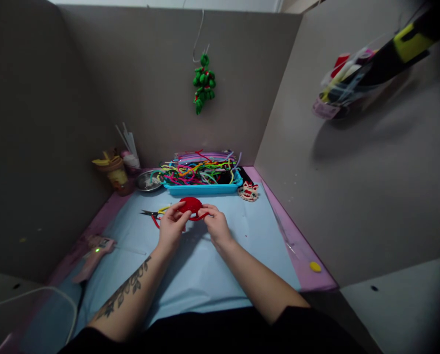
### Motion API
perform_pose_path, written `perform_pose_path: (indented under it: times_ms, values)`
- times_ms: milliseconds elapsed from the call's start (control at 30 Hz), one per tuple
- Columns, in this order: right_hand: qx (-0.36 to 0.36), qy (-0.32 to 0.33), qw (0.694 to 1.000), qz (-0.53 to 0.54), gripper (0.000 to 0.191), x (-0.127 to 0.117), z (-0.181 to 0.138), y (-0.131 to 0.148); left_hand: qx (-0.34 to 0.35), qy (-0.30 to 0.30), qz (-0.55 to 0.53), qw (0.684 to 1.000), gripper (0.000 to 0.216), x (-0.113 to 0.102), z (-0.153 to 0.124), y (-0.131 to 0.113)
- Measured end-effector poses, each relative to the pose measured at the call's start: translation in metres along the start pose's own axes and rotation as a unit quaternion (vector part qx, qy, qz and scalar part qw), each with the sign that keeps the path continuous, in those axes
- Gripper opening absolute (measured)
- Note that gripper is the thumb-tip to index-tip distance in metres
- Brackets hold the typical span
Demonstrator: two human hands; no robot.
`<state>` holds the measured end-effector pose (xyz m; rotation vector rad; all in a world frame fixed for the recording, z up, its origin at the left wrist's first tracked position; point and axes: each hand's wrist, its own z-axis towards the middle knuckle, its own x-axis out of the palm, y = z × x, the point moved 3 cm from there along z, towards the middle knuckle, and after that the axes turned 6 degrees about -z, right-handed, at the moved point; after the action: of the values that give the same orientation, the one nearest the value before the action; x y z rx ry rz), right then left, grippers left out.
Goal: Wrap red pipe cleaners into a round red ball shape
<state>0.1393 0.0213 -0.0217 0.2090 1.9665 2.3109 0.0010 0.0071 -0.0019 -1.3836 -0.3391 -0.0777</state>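
Note:
Between my hands, above the blue table cover (190,270), is a red fuzzy rounded piece (190,204) that looks made of pipe cleaner. My left hand (172,223) grips its left side with fingers and thumb. My right hand (215,222) pinches a red pipe cleaner (198,217) that runs along the lower right edge of the piece. Just left of my left hand lie scissors (154,214) with dark blades pointing left and red and yellow handles, partly hidden by that hand.
Behind my hands stands a blue tray (204,189) full of coloured pipe cleaners, with a metal bowl (148,182) beside it. A pink glue gun (94,259) with a green light lies left. A small cream and red figure (249,191) sits right. Grey panels (161,88) surround the table.

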Motion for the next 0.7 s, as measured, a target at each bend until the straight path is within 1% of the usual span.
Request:
perform_pose_path:
  times_ms: [133, 267, 400, 533, 700]
  values:
    - [0.036, 0.009, 0.999, 0.007, 0.018, -0.0001, 0.0005, 0.0007, 0.001, 0.011, 0.010, 1.000, 0.043, 0.0002, 0.0002, -0.0002]
    - [0.048, 0.030, 0.998, 0.029, 0.018, 0.0015, 0.0018, 0.0001, 0.001, 0.014, 0.014, 1.000, 0.043, 0.0001, 0.0004, -0.0006]
    - [0.060, 0.050, 0.993, 0.083, 0.021, 0.0040, 0.0019, -0.0016, -0.008, 0.023, 0.011, 1.000, 0.043, -0.0006, 0.0007, 0.0010]
    - [0.060, 0.075, 0.987, 0.126, 0.022, 0.0055, 0.0008, 0.0008, -0.014, 0.028, 0.012, 0.999, 0.045, -0.0007, 0.0006, 0.0027]
    - [0.044, 0.061, 0.989, 0.124, 0.023, 0.0051, 0.0003, 0.0024, -0.017, 0.028, 0.008, 0.999, 0.044, 0.0007, 0.0001, 0.0022]
